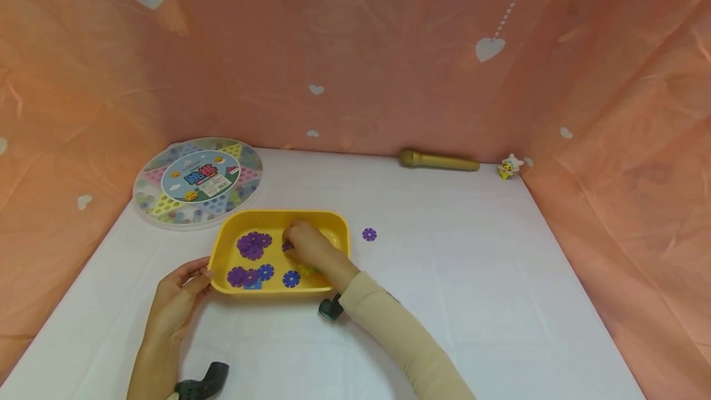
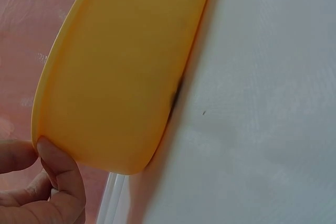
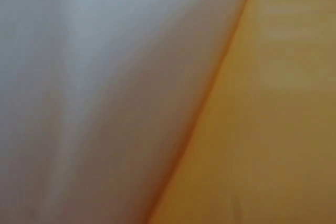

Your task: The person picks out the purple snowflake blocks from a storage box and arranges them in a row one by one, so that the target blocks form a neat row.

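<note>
The shallow yellow tray (image 1: 269, 221), a rounded rectangle, lies between seven and eight o'clock from the head view's centre; notched purple discs (image 1: 252, 247) cluster toward its nine o'clock, a blue disc (image 1: 291, 279) at five. The left hand (image 1: 176, 298) pinches its edge between eight and nine, thumb and forefinger nearly meeting; the right hand (image 1: 310, 245), fingers curled, grips a partly hidden disc (image 1: 286, 245) near the middle.

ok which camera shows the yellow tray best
The head view: only there does the inside of the yellow tray show. The left wrist view gives its outer wall and some rim; the right wrist view, just a blurred stretch of side.
</note>
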Action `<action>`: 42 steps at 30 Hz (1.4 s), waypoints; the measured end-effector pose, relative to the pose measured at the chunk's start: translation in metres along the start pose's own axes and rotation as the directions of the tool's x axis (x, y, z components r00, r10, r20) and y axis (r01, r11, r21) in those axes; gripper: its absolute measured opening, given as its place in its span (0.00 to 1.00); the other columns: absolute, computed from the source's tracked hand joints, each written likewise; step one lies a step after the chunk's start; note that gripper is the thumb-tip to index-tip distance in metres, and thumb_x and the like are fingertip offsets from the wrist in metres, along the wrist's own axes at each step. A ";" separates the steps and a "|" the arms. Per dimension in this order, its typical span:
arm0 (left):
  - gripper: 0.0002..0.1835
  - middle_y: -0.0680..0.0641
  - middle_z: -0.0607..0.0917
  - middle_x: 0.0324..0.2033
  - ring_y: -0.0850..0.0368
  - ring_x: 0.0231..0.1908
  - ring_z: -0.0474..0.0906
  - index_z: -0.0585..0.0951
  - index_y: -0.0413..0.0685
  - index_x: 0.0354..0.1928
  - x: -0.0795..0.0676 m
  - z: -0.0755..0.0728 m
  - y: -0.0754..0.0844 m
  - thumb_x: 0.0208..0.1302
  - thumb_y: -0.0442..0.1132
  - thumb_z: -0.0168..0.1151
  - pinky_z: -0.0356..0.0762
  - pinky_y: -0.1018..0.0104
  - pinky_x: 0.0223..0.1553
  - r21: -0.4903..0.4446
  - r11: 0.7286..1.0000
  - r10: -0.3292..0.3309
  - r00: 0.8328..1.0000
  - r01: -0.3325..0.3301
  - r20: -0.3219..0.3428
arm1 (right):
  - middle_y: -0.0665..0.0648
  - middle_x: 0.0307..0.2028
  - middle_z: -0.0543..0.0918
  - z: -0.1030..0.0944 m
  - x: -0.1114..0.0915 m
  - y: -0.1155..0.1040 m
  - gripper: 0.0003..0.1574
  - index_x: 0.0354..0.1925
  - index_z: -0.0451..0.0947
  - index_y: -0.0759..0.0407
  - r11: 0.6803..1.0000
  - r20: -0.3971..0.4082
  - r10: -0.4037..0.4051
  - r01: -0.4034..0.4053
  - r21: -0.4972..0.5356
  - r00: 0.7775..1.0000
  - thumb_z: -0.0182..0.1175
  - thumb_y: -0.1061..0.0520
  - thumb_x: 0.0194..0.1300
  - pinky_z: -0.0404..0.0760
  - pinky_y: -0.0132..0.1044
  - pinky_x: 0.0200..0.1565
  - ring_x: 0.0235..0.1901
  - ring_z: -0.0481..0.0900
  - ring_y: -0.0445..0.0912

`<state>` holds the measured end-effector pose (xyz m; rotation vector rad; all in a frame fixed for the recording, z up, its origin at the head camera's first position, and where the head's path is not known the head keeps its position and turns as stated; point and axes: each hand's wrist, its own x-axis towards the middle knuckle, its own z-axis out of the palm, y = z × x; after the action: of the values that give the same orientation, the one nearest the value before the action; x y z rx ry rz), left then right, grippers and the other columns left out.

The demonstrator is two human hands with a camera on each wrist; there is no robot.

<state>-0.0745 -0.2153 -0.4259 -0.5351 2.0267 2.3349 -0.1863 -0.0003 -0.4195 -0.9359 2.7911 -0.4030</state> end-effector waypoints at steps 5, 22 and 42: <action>0.13 0.56 0.74 0.31 0.65 0.31 0.73 0.79 0.56 0.38 -0.001 0.001 0.001 0.63 0.27 0.54 0.77 0.76 0.35 0.010 1.000 -0.006 1.000 0.006 -0.014 | 0.47 0.31 0.73 0.001 0.001 -0.001 0.12 0.38 0.81 0.54 0.999 0.028 0.024 -0.025 0.037 0.999 0.67 0.53 0.55 0.70 0.25 0.36 0.32 0.69 0.40; 0.12 0.55 0.74 0.32 0.64 0.30 0.73 0.78 0.53 0.40 0.000 0.002 0.002 0.63 0.26 0.54 0.77 0.76 0.34 0.005 1.000 -0.007 1.000 0.007 -0.010 | 0.53 0.38 0.80 -0.038 -0.038 0.033 0.19 0.44 0.81 0.61 0.902 -0.308 0.029 0.108 0.418 0.951 0.68 0.58 0.52 0.78 0.33 0.44 0.38 0.76 0.44; 0.11 0.56 0.74 0.32 0.65 0.32 0.72 0.77 0.54 0.40 0.000 -0.001 0.001 0.64 0.29 0.54 0.76 0.77 0.35 0.035 0.999 -0.016 1.000 0.016 -0.003 | 0.61 0.34 0.80 -0.034 -0.112 0.158 0.16 0.38 0.82 0.66 0.909 -0.412 0.298 -0.125 0.397 0.861 0.69 0.64 0.47 0.79 0.40 0.39 0.34 0.78 0.50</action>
<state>-0.0748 -0.2161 -0.4251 -0.5514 2.0528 2.2861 -0.1958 0.1961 -0.4270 -0.4780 3.0198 -1.1957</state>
